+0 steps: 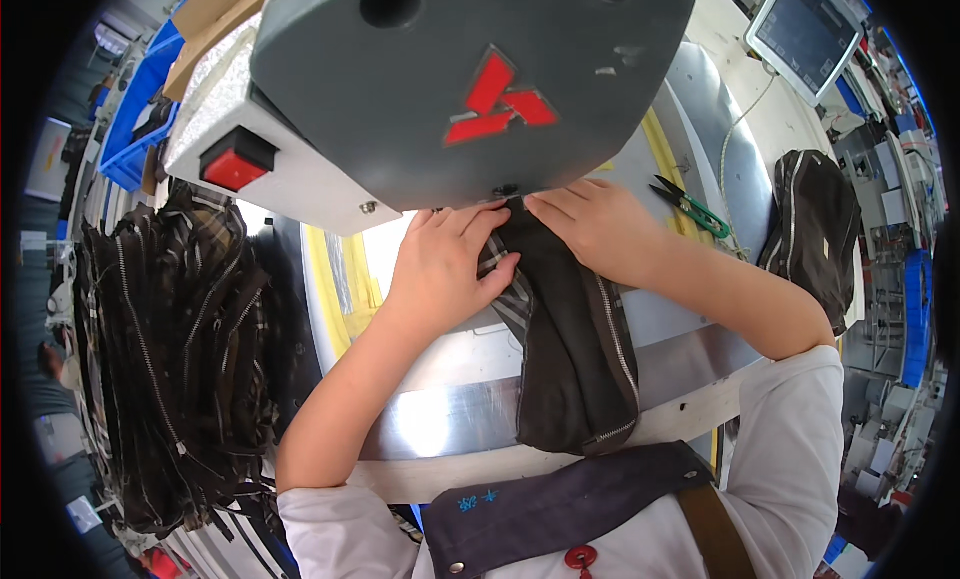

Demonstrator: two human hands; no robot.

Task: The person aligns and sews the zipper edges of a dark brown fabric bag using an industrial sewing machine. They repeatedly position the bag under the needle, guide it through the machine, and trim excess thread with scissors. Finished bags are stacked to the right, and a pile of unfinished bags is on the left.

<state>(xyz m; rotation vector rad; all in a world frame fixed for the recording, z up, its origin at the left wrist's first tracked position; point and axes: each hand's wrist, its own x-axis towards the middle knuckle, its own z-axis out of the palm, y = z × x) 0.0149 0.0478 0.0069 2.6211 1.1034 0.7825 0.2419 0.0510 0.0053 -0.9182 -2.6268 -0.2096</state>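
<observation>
A dark cloth piece with a zipper along its edge and plaid lining (565, 349) stretches from under the grey sewing machine head (400, 89) toward my body. Its near end hangs over the table's front edge. My left hand (447, 264) grips its plaid left side, the thumb on the cloth and the fingers bent near the machine. On the right side of its far end, my right hand (605, 229) presses and pinches the cloth, fingertips close under the machine head. The needle area is hidden behind the head.
A thick pile of dark zippered cloth pieces (180, 359) hangs at the left. Green-handled thread snips (695, 209) lie right of my right hand. Another dark zippered piece (815, 224) rests farther right. A screen (805, 34) stands at the far right, a blue bin (140, 119) at the far left.
</observation>
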